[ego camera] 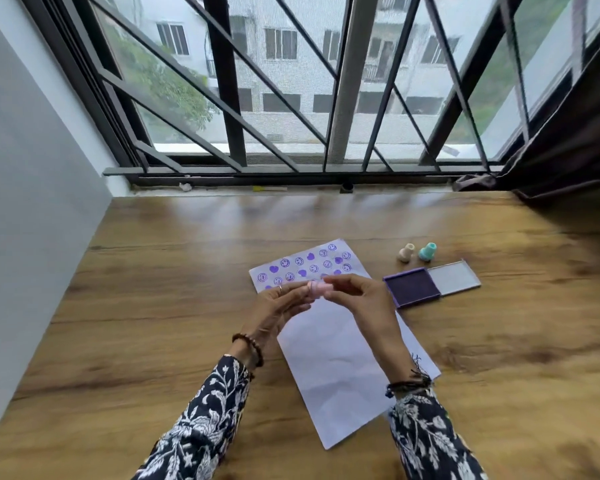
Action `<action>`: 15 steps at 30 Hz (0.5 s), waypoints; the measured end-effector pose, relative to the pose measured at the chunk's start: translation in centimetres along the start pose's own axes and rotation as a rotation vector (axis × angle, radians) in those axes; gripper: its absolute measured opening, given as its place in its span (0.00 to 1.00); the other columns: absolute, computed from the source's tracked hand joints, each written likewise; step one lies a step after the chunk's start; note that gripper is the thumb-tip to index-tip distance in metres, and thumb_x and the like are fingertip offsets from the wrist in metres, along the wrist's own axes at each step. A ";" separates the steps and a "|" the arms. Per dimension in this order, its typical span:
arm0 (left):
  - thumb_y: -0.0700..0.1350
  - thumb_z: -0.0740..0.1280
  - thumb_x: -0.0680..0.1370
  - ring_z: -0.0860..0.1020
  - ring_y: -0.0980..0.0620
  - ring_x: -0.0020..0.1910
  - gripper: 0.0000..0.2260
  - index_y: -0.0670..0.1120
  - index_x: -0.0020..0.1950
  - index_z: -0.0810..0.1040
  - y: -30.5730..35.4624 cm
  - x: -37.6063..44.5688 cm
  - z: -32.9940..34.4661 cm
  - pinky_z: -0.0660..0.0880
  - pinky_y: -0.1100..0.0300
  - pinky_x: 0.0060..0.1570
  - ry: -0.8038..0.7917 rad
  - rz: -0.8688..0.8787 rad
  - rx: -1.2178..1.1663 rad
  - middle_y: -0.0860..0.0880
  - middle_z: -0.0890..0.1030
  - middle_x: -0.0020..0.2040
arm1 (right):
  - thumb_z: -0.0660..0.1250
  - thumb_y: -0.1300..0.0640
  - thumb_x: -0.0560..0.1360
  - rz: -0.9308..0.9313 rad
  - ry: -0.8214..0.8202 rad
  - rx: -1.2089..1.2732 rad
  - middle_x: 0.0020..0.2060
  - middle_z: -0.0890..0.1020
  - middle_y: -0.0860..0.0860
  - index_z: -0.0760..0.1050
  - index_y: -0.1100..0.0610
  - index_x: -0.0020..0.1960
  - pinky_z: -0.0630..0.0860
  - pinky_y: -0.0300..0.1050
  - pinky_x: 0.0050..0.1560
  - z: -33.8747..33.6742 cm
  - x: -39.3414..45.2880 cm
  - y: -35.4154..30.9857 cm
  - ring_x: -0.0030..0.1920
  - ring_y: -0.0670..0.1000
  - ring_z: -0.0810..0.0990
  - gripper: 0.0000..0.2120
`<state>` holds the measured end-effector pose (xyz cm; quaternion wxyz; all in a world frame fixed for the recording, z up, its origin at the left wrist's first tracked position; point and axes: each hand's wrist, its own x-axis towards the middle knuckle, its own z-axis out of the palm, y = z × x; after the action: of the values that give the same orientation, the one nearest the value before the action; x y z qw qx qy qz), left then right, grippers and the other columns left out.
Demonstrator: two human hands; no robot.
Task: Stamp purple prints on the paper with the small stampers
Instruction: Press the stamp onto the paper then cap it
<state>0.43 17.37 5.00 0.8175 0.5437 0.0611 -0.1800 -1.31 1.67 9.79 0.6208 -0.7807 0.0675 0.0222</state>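
Note:
A white sheet of paper (336, 368) lies on the wooden table, its far end covered with purple smiley and heart prints (305, 265). Above the paper's printed part, my left hand (278, 306) and my right hand (357, 299) meet on a small pink stamper (317, 289), fingertips of both pinching it. An open purple ink pad (413, 287) lies just right of my right hand, its clear lid (454, 277) folded out beside it. Beyond the pad stand a cream stamper (406, 252) and a teal stamper (427, 251).
The wooden table (153, 306) runs up to a barred window (291, 98) at the back. A pale wall (32, 202) borders the left side. A dark curtain (575, 150) hangs at the far right corner.

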 end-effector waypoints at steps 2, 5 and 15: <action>0.42 0.69 0.69 0.83 0.57 0.43 0.06 0.49 0.41 0.85 0.0 0.0 0.3 0.78 0.70 0.42 -0.036 0.018 0.033 0.52 0.86 0.40 | 0.76 0.62 0.64 0.018 0.004 0.026 0.35 0.85 0.41 0.84 0.50 0.41 0.77 0.28 0.42 -0.5 0.2 0.0 0.39 0.38 0.83 0.09; 0.48 0.73 0.64 0.82 0.54 0.50 0.13 0.47 0.46 0.84 0.2 0.5 1.0 0.77 0.70 0.47 -0.078 0.027 0.044 0.51 0.86 0.45 | 0.77 0.60 0.63 0.028 0.019 0.073 0.30 0.85 0.41 0.85 0.51 0.40 0.75 0.25 0.38 -1.4 0.6 0.0 0.36 0.37 0.83 0.07; 0.36 0.67 0.73 0.78 0.51 0.50 0.12 0.39 0.56 0.78 -1.2 4.7 7.0 0.76 0.71 0.46 0.096 0.079 0.225 0.41 0.81 0.51 | 0.76 0.53 0.63 0.078 0.117 -0.198 0.39 0.85 0.51 0.82 0.55 0.43 0.78 0.41 0.45 -6.8 5.3 1.8 0.40 0.46 0.81 0.10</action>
<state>3.67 9.53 5.35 0.7540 0.6419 0.0582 -0.1270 3.34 -5.69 9.00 0.5345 -0.8349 0.1314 0.0070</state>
